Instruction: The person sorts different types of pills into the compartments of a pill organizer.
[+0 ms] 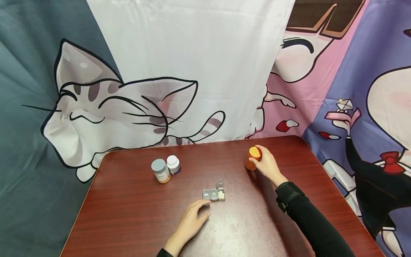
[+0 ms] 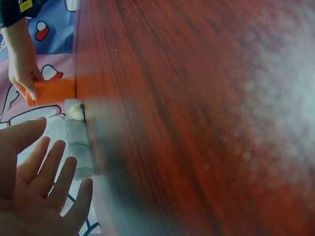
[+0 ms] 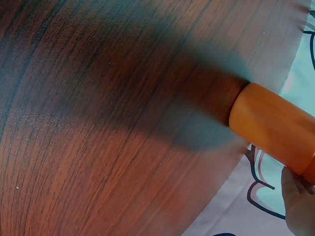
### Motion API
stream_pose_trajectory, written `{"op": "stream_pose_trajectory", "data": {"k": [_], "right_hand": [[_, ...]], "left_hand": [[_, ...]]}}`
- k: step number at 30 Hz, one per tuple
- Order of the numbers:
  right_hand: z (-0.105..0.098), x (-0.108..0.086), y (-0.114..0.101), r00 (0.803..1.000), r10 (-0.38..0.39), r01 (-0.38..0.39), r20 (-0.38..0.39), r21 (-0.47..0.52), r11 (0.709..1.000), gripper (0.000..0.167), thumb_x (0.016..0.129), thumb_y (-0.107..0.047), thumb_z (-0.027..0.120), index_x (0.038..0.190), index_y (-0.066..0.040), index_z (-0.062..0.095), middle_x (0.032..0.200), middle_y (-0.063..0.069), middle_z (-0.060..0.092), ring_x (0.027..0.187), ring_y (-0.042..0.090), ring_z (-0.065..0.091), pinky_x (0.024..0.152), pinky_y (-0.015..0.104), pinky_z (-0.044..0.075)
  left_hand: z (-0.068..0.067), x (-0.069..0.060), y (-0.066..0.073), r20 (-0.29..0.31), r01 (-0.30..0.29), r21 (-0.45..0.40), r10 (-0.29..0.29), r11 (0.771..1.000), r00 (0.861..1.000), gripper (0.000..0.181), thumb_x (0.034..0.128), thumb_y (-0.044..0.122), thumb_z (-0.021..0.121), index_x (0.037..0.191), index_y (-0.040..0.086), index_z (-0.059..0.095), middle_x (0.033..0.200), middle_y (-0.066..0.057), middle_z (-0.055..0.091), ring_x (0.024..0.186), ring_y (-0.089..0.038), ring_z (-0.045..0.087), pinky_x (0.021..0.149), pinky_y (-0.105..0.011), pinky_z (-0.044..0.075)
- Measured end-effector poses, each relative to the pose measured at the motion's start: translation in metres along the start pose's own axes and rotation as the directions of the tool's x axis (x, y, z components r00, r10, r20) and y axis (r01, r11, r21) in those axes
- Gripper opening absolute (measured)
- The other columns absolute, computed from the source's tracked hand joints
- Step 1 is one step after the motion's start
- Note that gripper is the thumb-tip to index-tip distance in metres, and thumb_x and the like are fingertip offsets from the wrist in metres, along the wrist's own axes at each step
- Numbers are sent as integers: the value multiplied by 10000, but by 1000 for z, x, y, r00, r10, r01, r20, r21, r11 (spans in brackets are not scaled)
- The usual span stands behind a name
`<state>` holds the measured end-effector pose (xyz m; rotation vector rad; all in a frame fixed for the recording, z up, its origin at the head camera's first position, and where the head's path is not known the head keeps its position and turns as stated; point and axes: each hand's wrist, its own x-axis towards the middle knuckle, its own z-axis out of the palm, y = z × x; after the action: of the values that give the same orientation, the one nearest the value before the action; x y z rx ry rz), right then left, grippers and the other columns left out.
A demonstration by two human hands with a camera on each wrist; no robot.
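My right hand (image 1: 269,166) grips an orange bottle (image 1: 250,164) near its top, at the table's back right. The bottle stands upright on the table; in the right wrist view only the hand's edge (image 3: 299,209) shows beside it. A small clear pill organizer (image 1: 210,195) lies mid-table. Its rightmost compartment has the lid (image 1: 220,184) raised and white pills (image 1: 221,195) inside; the other lids are down. Just in front of the organizer is my left hand (image 1: 191,221), fingers loosely extended and holding nothing. Whether a fingertip touches the organizer, I cannot tell.
A grey-lidded bottle (image 1: 161,172) and a smaller white-capped bottle (image 1: 173,165) stand side by side at the back left of the brown table (image 1: 128,214). A printed cloth (image 1: 205,53) hangs along the table's back edge.
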<state>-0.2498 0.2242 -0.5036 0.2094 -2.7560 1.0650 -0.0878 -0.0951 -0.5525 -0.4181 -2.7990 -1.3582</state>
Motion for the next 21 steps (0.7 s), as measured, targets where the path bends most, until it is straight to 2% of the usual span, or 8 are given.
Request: {"op": "stream_pose_trajectory", "data": {"k": [5, 11, 13, 17, 21], "right_hand": [[0, -5, -3, 999, 32, -33, 36, 10, 999, 798, 875, -155, 765, 1490, 53, 301, 1427, 311, 412, 1277, 453, 442, 1072, 576, 354], [4, -19, -12, 999, 20, -20, 33, 8, 1000, 898, 870, -145, 771, 1517, 77, 190, 1457, 337, 337, 1323, 452, 387, 1098, 571, 317], [4, -25, -14, 1000, 6, -6, 19, 8, 1000, 892, 872, -134, 766, 1514, 85, 188, 1461, 334, 331, 1334, 446, 372, 1105, 568, 306], [4, -40, -15, 1000, 5, -4, -24, 37, 999, 875, 874, -121, 764, 1509, 95, 202, 1467, 325, 328, 1343, 449, 367, 1098, 573, 312], [10, -58, -16, 999, 24, -21, -48, 58, 998, 836, 889, -128, 751, 1506, 83, 227, 1461, 323, 340, 1318, 462, 401, 1060, 592, 352]], "left_hand": [[-2, 4, 1, -68, 37, 4, -37, 999, 997, 286, 876, 88, 740, 1160, 96, 711, 1170, -52, 678, 1123, -269, 617, 950, -489, 480], [-5, 4, 2, -133, 90, 74, -80, 993, 988, 277, 867, 149, 754, 1142, 162, 723, 1120, 2, 699, 1028, -226, 655, 823, -481, 523], [-5, 5, 1, -152, 81, 87, -67, 993, 986, 287, 859, 142, 761, 1142, 157, 723, 1127, 6, 695, 1043, -224, 643, 836, -481, 517], [-6, 9, -2, -191, 18, 112, 4, 994, 982, 321, 834, 95, 783, 1147, 117, 715, 1192, -15, 669, 1151, -236, 579, 929, -475, 487], [-8, 14, -3, -184, -12, 177, 45, 984, 982, 402, 829, 123, 795, 1214, 120, 681, 1279, -19, 629, 1236, -238, 526, 936, -488, 490]]}}
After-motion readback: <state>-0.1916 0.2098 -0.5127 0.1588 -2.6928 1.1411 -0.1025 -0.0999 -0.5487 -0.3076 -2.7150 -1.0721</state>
